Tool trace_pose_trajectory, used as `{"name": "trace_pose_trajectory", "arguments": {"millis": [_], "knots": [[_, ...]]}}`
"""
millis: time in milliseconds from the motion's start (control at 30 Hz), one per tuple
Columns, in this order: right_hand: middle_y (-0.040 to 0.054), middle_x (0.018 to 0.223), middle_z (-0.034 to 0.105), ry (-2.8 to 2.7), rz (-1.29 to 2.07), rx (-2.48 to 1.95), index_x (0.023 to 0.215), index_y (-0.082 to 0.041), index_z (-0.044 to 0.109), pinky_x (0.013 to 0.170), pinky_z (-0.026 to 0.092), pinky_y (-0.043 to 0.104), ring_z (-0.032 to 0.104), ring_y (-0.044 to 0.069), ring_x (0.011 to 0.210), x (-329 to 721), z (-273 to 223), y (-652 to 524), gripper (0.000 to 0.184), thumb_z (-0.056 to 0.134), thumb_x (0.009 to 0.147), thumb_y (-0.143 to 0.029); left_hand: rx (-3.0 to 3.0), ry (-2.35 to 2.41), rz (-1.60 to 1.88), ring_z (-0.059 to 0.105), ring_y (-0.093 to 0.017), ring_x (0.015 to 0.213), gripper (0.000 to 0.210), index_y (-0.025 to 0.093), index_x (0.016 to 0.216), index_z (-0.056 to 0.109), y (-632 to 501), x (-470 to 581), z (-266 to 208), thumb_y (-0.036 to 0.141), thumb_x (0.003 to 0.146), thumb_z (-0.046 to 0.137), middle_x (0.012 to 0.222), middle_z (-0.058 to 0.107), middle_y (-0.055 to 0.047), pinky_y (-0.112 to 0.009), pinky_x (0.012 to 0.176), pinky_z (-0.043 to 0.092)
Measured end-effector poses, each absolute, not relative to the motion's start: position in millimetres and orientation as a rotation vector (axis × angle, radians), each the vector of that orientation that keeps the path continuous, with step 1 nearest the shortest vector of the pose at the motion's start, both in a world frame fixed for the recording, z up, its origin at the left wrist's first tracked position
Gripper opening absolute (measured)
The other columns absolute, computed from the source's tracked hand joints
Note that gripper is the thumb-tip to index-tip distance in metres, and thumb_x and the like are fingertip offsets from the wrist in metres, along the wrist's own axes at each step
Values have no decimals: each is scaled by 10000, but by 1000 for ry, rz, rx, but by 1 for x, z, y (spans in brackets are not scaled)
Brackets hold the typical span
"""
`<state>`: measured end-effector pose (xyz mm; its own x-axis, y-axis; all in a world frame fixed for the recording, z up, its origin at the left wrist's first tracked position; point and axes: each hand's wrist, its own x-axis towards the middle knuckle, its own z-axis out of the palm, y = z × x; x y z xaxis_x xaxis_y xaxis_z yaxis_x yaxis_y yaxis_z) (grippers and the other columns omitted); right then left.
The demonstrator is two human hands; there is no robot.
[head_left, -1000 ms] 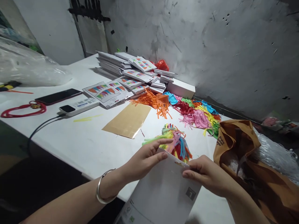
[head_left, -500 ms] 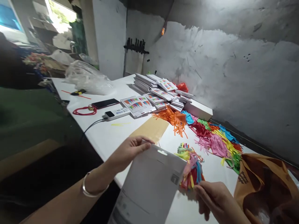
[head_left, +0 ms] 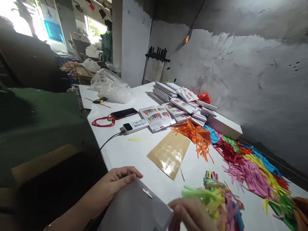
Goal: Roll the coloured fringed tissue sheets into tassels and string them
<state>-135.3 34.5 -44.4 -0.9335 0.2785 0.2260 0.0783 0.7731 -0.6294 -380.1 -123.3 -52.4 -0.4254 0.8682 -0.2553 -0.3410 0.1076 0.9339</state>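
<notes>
A white card packet (head_left: pixel 134 205) with a slotted hang hole fills the bottom middle, its lower part cut off by the frame. My left hand (head_left: pixel 120 184) pinches its upper left edge between thumb and fingers. At the packet's right corner, my right hand (head_left: pixel 192 213) has its fingers curled on the edge; it is slightly blurred. Just right of that hand lies a bundle of multicoloured paper tassels (head_left: pixel 222 200), partly behind it. Beyond the packet, a brown sheet with shiny adhesive dots (head_left: pixel 169 154) lies flat on the white table (head_left: pixel 134 155).
Orange tassels (head_left: pixel 199 138) and other coloured tassels (head_left: pixel 255 178) line the wall side. Behind them are stacked printed packets (head_left: pixel 178 102) and a white box (head_left: pixel 225 125). A phone (head_left: pixel 124 113), power bank (head_left: pixel 135 126), red cord (head_left: pixel 103 121), cutter (head_left: pixel 99 100) and plastic bag (head_left: pixel 112 86) lie left.
My right hand has moved left from beside the tassel bundle to the packet's corner. The packet sits lower in view, and the brown sheet shows more fully as the view shifted.
</notes>
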Motion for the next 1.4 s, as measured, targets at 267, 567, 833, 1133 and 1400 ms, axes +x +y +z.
{"name": "trace_pose_trajectory", "arguments": {"millis": [267, 567, 833, 1133, 1400], "knots": [[194, 1121, 749, -2590, -359, -413, 1109, -90, 705, 799, 623, 422, 739, 338, 1012, -208, -124, 92, 396, 525, 768, -2, 937, 1876, 1248, 567, -212, 703, 499, 198, 857, 717, -86, -425, -62, 666, 836, 545, 705, 630, -6, -276, 640, 440], [164, 1059, 774, -2398, -563, -39, 1079, -69, 708, 749, 637, 327, 775, 259, 895, -174, -112, 75, 214, 564, 925, -104, 1002, 1537, 900, 569, -182, 596, 681, 159, 924, 718, -78, -396, -71, 791, 818, 487, 647, 640, -10, -264, 621, 387], [105, 1096, 762, -2453, 225, -59, 1205, -207, 659, 861, 632, 353, 748, 235, 990, -173, -96, 46, 260, 607, 956, -257, 869, 1398, 1010, 429, -162, 546, 695, 191, 470, 581, -78, -366, -78, 718, 891, 413, 487, 505, -16, -300, 678, 381], [33, 903, 663, -2399, 773, -279, 1087, -288, 731, 659, 555, 245, 666, 154, 811, -192, -88, 47, 209, 644, 931, -179, 871, 1260, 1048, 372, -135, 509, 714, 195, 437, 543, -82, -355, -70, 741, 886, 442, 412, 411, 20, -285, 652, 362], [4, 880, 703, -2406, 1051, -342, 973, -293, 750, 705, 525, 270, 657, 162, 848, -192, -73, 48, 144, 640, 939, -206, 809, 1278, 1034, 330, -121, 440, 707, 192, 451, 545, -86, -356, -71, 762, 864, 483, 390, 388, 33, -288, 510, 259]]}}
